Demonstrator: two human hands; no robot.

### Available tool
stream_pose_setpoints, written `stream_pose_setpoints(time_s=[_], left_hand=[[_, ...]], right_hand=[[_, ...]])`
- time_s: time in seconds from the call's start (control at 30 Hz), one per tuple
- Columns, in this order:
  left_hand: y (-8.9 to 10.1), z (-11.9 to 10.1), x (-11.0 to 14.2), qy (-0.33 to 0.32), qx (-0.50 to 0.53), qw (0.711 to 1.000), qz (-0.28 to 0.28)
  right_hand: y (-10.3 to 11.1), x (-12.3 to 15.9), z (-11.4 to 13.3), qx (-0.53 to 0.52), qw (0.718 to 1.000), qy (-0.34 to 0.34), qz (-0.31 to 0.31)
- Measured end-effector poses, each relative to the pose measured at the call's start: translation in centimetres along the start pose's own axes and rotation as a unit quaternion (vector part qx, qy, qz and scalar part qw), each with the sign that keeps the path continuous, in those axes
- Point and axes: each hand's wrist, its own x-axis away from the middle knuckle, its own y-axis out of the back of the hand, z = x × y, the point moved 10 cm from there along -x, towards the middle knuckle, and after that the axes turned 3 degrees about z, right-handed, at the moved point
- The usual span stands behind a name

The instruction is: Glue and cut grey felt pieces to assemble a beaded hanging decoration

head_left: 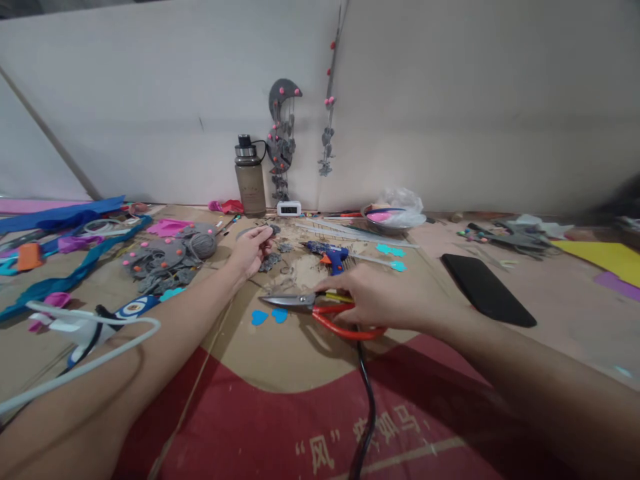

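My right hand (375, 297) grips red-handled scissors (333, 320), whose blades point left above the cardboard. Just under the blades lie two blue heart cutouts (259, 317). My left hand (254, 251) is closed, its fingers curled together among small grey felt pieces (271, 261); what it pinches, if anything, is hidden. Behind the scissors rests a blue hot glue gun (336, 259), its black cord running toward me. Turquoise cutouts (391, 251) lie right of the glue gun.
At left sit grey yarn (203, 244), felt strips (65, 280) and a white plug with cable (60, 321). A bottle (251, 180), small clock (289, 209) and bowl (393, 220) line the wall, where a grey moon ornament (283, 93) hangs. A black phone (487, 290) lies right.
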Motion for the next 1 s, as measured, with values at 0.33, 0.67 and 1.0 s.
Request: stream_pose_setpoints(time_s=[0.33, 0.67, 1.0], left_hand=[[0.0, 0.3, -0.2, -0.003, -0.015, 1.000, 0.004], [-0.9, -0.9, -0.4, -0.039, -0.087, 0.995, 0.002], [-1.3, -1.2, -0.7, -0.042, -0.078, 0.996, -0.014]], right_hand=[[1.7, 0.2, 0.3, -0.093, 0.990, -0.068, -0.085], [-1.7, -2.8, -9.5, -0.059, 0.932, -0.330, -0.138], [0.5, -0.9, -11.4, -0.228, 0.862, -0.324, -0.316]])
